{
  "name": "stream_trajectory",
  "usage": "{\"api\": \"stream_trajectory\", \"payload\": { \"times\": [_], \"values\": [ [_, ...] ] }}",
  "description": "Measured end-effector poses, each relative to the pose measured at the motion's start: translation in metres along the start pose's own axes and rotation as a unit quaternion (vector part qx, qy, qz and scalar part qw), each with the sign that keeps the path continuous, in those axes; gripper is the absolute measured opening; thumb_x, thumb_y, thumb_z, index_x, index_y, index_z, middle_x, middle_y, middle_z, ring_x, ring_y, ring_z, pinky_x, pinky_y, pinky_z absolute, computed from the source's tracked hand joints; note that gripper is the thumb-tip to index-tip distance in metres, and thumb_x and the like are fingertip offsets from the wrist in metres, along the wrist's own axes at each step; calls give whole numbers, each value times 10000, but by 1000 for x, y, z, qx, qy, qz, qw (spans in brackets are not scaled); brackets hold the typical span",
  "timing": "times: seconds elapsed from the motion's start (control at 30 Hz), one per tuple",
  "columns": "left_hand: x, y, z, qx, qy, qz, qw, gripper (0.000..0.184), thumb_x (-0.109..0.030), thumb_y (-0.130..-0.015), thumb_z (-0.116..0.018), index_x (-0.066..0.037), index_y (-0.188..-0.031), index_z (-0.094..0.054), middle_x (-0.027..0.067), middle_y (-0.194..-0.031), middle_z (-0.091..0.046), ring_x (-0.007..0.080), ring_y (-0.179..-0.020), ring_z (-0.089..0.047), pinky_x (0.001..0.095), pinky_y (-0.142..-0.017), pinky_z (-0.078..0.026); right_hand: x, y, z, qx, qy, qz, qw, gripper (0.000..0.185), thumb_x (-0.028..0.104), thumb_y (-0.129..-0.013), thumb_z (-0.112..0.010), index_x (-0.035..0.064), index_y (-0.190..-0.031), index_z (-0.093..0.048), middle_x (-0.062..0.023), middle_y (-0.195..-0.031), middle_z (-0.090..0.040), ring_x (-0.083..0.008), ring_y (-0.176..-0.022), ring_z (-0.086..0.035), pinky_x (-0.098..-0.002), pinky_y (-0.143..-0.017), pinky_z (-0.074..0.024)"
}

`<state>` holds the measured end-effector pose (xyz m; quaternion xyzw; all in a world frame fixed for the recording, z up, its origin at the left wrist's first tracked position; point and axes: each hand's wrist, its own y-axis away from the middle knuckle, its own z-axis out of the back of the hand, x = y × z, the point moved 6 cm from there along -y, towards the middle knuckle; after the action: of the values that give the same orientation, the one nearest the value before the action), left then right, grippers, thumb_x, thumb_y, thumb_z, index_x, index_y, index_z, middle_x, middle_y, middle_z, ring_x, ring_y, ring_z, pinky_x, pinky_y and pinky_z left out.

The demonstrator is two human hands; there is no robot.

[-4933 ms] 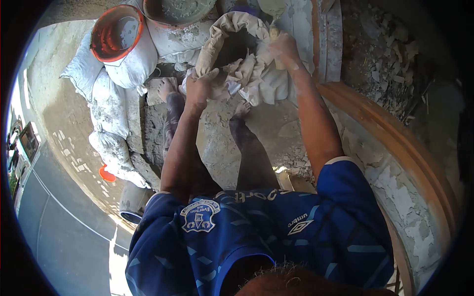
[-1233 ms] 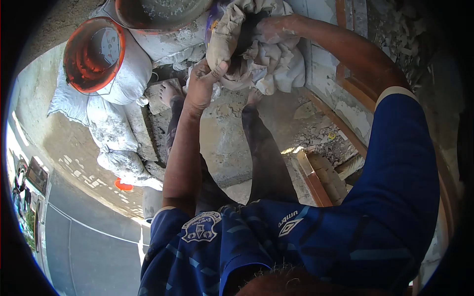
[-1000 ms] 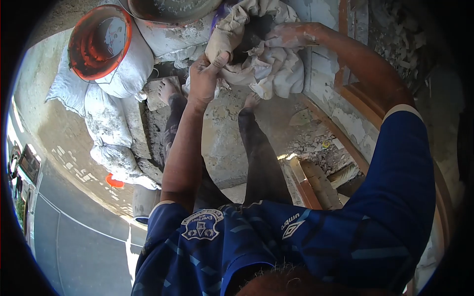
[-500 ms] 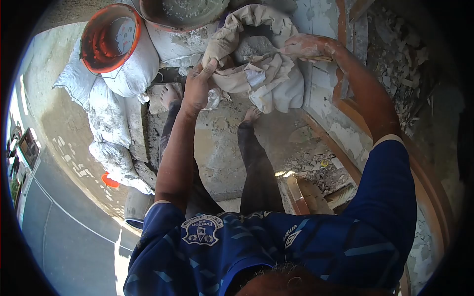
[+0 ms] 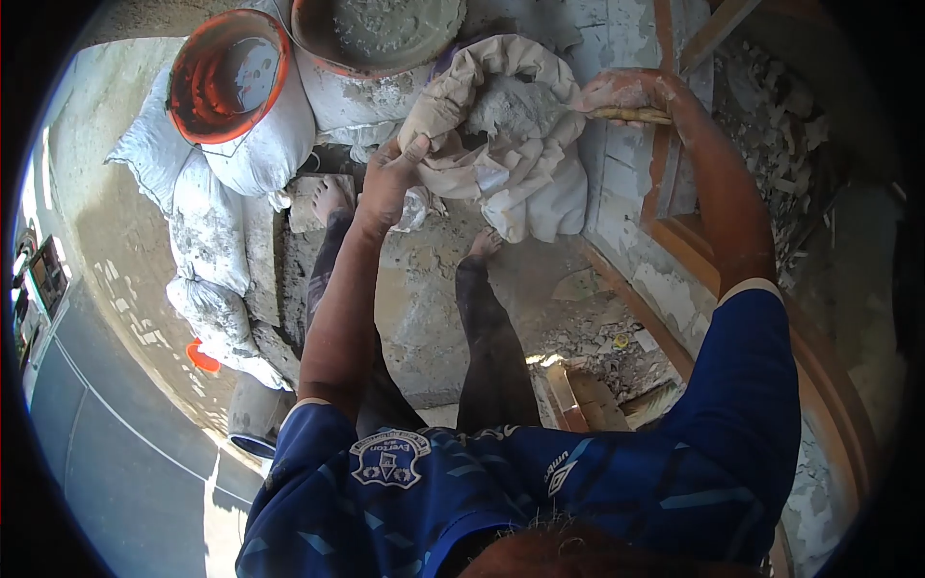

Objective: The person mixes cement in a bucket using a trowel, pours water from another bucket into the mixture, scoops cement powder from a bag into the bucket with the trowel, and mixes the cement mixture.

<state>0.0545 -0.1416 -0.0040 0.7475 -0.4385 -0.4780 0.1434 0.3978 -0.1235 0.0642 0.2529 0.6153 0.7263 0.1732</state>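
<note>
Powder (image 5: 515, 104), grey and heaped, shows in the mouth of a pale sack (image 5: 533, 207) that stands just beyond the person's feet, its top rolled down into a thick, crumpled collar. The left hand (image 5: 387, 183) is closed on the left side of that collar, thumb uppermost. The right hand (image 5: 631, 93) is wrapped around a wooden handle (image 5: 633, 116) at the sack's right edge; the handle points in toward the powder, and whatever is at its inner end is too hard to make out.

Left of the sack, an orange bucket (image 5: 200, 91) with some pale liquid in it rests on filled white sacks (image 5: 209, 226), which run back along the person's left side. A wide basin (image 5: 323, 43) of wet grey mix sits at the top, near the bucket. The left foot (image 5: 331, 198) is on a block; the right foot (image 5: 484, 244) is just below the sack. To the right are brown timber (image 5: 674, 241) and, beyond it, broken rubble (image 5: 771, 164).
</note>
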Motion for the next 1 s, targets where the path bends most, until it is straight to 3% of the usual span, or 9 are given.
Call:
{"api": "stream_trajectory", "payload": {
  "times": [0.13,0.27,0.33,0.4,0.5,0.63,0.77,0.87,1.0],
  "values": [
    [1,-7,-2,-3,28,-2,1000,399,-283,-948,-640,6,-1220,-598,65,-1090,-673,161,-949,-650,317,-853,-512,-35,15,-19,14,-103,8,995,401,473,-887,-674,78,-863,-612,2,-605,-516,-64,-451,-483,-235,-357,-379],
    [0,-14,1,-16,20,4,1000,350,-274,-938,-654,-3,-1157,-625,50,-1032,-684,142,-879,-652,284,-815,-501,-44,59,-44,-48,-219,8,974,422,461,-869,-695,52,-887,-594,-6,-634,-527,-67,-487,-491,-224,-393,-390],
    [-2,-14,0,-20,19,-3,1000,332,-276,-935,-658,-7,-1127,-636,47,-1003,-688,126,-866,-641,268,-795,-486,-62,63,-52,-79,-267,-1,960,447,476,-911,-647,42,-1018,-633,-13,-605,-526,-79,-433,-474,-228,-391,-386],
    [2,-15,4,-41,-5,3,999,294,-287,-935,-660,-23,-1064,-649,16,-929,-669,90,-786,-594,246,-716,-448,-54,83,-59,-52,-308,44,949,414,429,-932,-629,22,-1007,-616,-13,-637,-533,-76,-455,-483,-230,-407,-397],
    [2,-12,1,-22,-15,15,1000,307,-311,-928,-668,-48,-1084,-644,20,-965,-680,113,-832,-636,276,-764,-495,-36,102,-62,-79,-344,101,930,402,420,-940,-609,21,-992,-596,-12,-662,-535,-85,-455,-484,-241,-411,-400],
    [-12,-3,-5,-32,-19,24,999,327,-324,-918,-683,-46,-1084,-642,6,-940,-668,96,-791,-613,258,-728,-475,25,101,-54,-134,-351,118,919,357,390,-965,-580,34,-989,-577,-20,-646,-528,-88,-455,-478,-233,-411,-392],
    [-5,-7,-1,-34,-20,22,999,344,-308,-913,-695,-22,-1095,-638,10,-941,-667,96,-785,-608,249,-718,-469,98,55,-34,-265,-361,137,884,430,445,-936,-614,52,-1111,-590,-15,-668,-538,-92,-466,-488,-229,-420,-402],
    [-2,-8,-1,-35,16,20,999,329,-272,-914,-700,-5,-1095,-634,16,-930,-672,97,-787,-612,252,-738,-479,141,18,-27,-294,-344,138,881,442,482,-933,-580,47,-1007,-607,-27,-650,-531,-123,-485,-514,-277,-460,-431],
    [1,-10,4,-29,-3,14,999,332,-292,-916,-699,-8,-1079,-642,25,-919,-679,99,-780,-607,256,-739,-480,177,-6,-22,-327,-189,91,922,496,535,-940,-497,67,-1035,-630,-44,-641,-559,-164,-499,-569,-347,-540,-471]
  ]
}}
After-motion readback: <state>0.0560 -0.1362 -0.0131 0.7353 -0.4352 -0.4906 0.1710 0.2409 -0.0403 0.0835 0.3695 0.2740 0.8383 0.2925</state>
